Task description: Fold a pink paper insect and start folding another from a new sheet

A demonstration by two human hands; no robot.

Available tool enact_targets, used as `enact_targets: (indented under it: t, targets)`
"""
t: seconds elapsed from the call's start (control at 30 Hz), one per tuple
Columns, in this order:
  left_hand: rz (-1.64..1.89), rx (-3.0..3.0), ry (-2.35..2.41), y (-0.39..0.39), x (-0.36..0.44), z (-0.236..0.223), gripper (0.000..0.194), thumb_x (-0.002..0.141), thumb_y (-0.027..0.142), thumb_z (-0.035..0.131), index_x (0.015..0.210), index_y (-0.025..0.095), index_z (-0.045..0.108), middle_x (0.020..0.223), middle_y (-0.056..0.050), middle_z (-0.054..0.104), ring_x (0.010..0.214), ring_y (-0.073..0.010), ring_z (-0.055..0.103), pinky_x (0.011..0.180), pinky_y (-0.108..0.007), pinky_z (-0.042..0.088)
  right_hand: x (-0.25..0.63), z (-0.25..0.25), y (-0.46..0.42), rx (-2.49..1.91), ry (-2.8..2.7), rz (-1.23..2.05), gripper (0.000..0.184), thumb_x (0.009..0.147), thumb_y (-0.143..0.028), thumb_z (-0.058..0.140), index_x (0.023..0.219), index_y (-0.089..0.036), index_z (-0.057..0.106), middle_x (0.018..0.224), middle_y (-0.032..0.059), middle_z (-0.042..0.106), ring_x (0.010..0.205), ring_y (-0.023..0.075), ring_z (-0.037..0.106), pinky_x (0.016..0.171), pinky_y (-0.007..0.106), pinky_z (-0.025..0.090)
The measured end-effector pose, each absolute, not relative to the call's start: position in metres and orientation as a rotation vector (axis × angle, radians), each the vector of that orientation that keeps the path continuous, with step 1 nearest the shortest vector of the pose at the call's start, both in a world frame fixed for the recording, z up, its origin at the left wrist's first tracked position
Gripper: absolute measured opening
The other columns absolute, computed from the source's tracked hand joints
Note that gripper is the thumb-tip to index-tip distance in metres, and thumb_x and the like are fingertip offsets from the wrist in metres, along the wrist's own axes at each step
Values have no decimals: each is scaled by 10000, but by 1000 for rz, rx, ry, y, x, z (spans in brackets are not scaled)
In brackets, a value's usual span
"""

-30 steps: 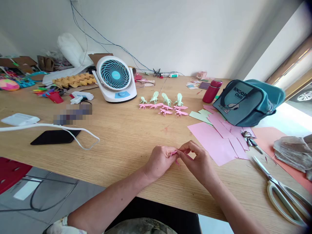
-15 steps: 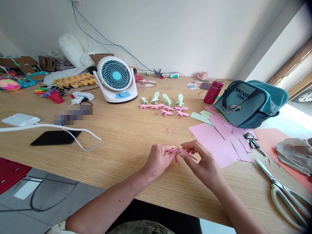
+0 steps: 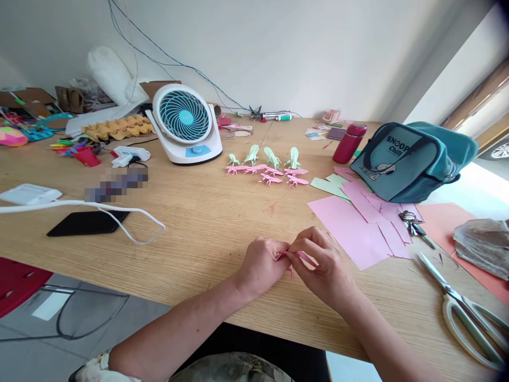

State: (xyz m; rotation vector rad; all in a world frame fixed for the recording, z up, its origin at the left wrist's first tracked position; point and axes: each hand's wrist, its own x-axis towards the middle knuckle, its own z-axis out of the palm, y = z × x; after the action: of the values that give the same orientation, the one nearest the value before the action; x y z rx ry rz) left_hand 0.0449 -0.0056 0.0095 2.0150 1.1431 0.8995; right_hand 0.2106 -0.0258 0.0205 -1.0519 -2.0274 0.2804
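Close to the table's front edge, my left hand (image 3: 264,265) is closed around a small folded pink paper piece (image 3: 308,259). My right hand (image 3: 322,262) pinches the same piece with thumb and fingertips, touching the left fingers. A narrow pink strip sticks out under the right fingers, and a thin pink end hangs below; the rest is hidden by my hands. Beyond them stand several pink folded paper insects (image 3: 270,179) in rows, with several pale green folded paper insects (image 3: 272,157) behind.
Pink paper sheets (image 3: 345,228) and green sheets (image 3: 328,187) lie to the right, beside a teal bag (image 3: 401,164) and a red flask (image 3: 350,143). Scissors (image 3: 453,297) and keys (image 3: 411,223) are at right. A fan (image 3: 185,116), white cable (image 3: 135,210) and black phone-like slab (image 3: 87,223) are left.
My right hand has moved left against my left hand, its fingers closing into a pinch on the pink paper. Less of the paper shows now. The view has shifted slightly.
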Motion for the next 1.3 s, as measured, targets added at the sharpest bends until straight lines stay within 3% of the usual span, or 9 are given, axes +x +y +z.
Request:
enact_targets:
  t: [0.33, 0.53, 0.73, 1.0, 1.3]
  targets:
    - [921, 1989, 1122, -7, 46, 10, 264, 782, 29, 556, 601, 162, 695, 583, 24, 666, 587, -112, 606, 586, -208, 365, 212, 22, -27, -1034, -2112, 151, 130, 913, -121, 576, 896, -232, 641, 918, 44, 569, 823, 188, 545, 761, 387, 407]
    - [1025, 1596, 964, -4, 45, 19, 251, 913, 328, 628, 809, 152, 772, 702, -19, 722, 679, -142, 649, 657, -207, 465, 226, 29, -26, -1057, -1873, 329, 247, 914, -224, 639, 1154, -224, 580, 1044, 77, 579, 963, 215, 572, 819, 368, 479]
    - [1051, 1486, 953, 1, 41, 21, 295, 881, 411, 678, 848, 139, 790, 761, -37, 734, 740, -157, 641, 684, -210, 470, 223, 25, -26, -1081, -1919, 401, 150, 922, -156, 604, 1040, -248, 607, 919, 31, 636, 860, 186, 605, 751, 328, 490]
    - [984, 1346, 837, 1, 41, 18, 303, 857, 420, 702, 792, 129, 755, 699, -20, 660, 649, -122, 560, 616, -215, 427, 217, 23, -25, -1053, -1857, 439, 230, 889, -30, 546, 942, -238, 628, 852, 4, 629, 787, 146, 606, 683, 275, 474]
    - [1020, 1049, 831, 2, 46, 22, 372, 725, 456, 811, 649, 114, 686, 639, -1, 591, 639, -96, 486, 631, -218, 395, 215, 23, -24, -1043, -1838, 455, 203, 930, -92, 524, 984, -247, 645, 872, 20, 660, 804, 166, 625, 702, 302, 490]
